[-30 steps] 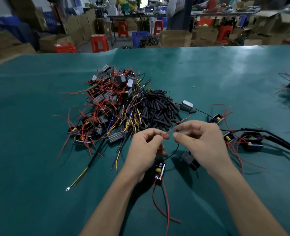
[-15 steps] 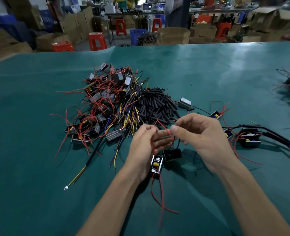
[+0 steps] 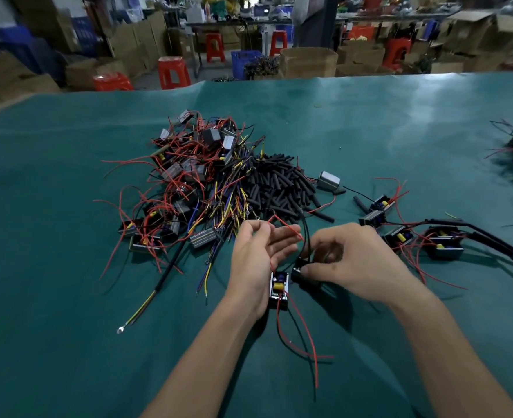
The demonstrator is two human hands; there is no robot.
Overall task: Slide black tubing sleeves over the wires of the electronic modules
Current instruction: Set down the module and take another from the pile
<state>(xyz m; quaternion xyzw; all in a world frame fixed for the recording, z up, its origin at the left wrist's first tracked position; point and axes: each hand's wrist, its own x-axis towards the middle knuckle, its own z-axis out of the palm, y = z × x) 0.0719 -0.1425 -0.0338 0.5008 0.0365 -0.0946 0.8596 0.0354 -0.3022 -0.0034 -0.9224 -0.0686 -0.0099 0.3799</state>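
Matt black rubbery sleeves [image 3: 279, 185] lie on slightly glossy teal cloth [image 3: 68, 297].

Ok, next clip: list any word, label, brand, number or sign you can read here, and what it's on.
No text can be read anywhere in this frame.
Module by the left hand: any markings on its board are too small to read.
Module pile: no legible labels, too small.
Black sleeves: no print visible.
Cardboard boxes behind the table: blurred, nothing readable.
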